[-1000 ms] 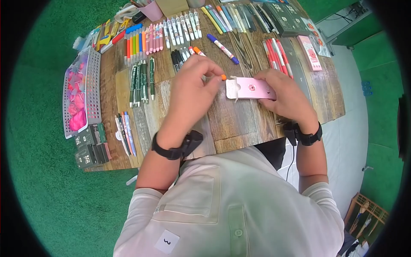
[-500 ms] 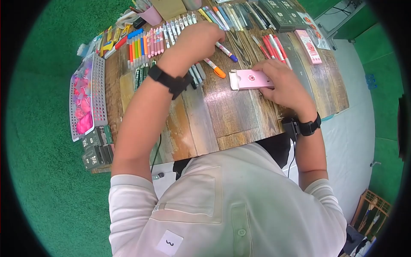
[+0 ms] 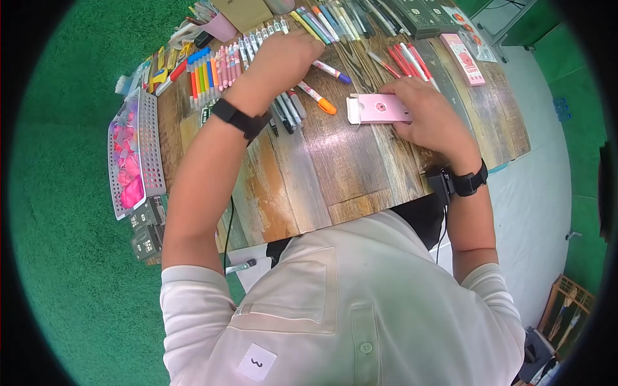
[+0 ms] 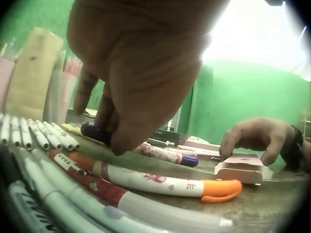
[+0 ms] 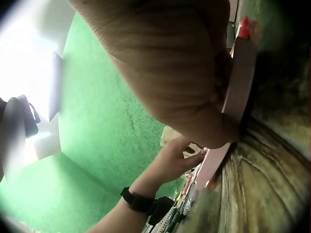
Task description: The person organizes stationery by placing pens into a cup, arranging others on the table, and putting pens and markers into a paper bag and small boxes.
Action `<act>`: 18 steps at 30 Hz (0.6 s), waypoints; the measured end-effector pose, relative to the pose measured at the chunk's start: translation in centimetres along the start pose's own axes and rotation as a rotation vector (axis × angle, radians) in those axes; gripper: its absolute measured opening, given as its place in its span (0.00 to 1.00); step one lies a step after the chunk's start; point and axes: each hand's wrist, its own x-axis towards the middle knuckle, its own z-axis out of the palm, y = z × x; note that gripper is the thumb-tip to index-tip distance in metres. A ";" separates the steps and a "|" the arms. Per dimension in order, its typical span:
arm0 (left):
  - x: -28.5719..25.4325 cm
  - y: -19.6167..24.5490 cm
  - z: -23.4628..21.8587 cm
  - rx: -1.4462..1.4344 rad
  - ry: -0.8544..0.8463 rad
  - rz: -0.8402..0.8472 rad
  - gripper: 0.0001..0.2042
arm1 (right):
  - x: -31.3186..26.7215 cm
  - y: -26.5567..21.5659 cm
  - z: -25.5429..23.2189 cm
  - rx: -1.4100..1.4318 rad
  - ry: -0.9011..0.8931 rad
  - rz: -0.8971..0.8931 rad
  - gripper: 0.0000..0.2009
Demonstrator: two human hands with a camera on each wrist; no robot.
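A pink box [image 3: 380,108] lies flat on the table, its flap end open toward the left. My right hand [image 3: 432,119] grips the other end, thumb on the near side and fingers on the far side. Farther off to the left, my left hand [image 3: 283,61] reaches down over the rows of pens. In the left wrist view its thumb and fingers pinch one dark end of a purple-capped marker [image 4: 163,153]; the grip is partly hidden. An orange-capped marker [image 3: 315,98] rests on the table between that hand and the box.
Rows of pens [image 3: 209,74] span the table's far side. A perforated basket [image 3: 153,145] stands at the left edge with dark boxes [image 3: 147,241] below it. Another pink box [image 3: 462,59] and dark boxes [image 3: 418,18] are at the right. A pink cup [image 3: 221,27] stands at the back.
My left hand has moved from beside the box's open end to the markers farther left and away. The orange-capped marker lies uncovered. My right hand keeps hold of the box.
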 end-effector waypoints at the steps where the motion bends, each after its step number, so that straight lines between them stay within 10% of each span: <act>1: -0.2 0.3 -1.2 0.011 0.004 -0.051 0.05 | 0.0 -0.1 0.0 -0.026 0.023 0.022 0.24; 8: -4.6 2.3 -8.8 -0.219 -0.019 -0.345 0.08 | 3.2 -0.8 -1.6 -0.179 -0.098 -0.026 0.27; 18: -8.5 6.7 -7.8 -0.408 -0.065 -0.482 0.09 | 6.9 0.8 1.1 -0.194 -0.281 -0.122 0.23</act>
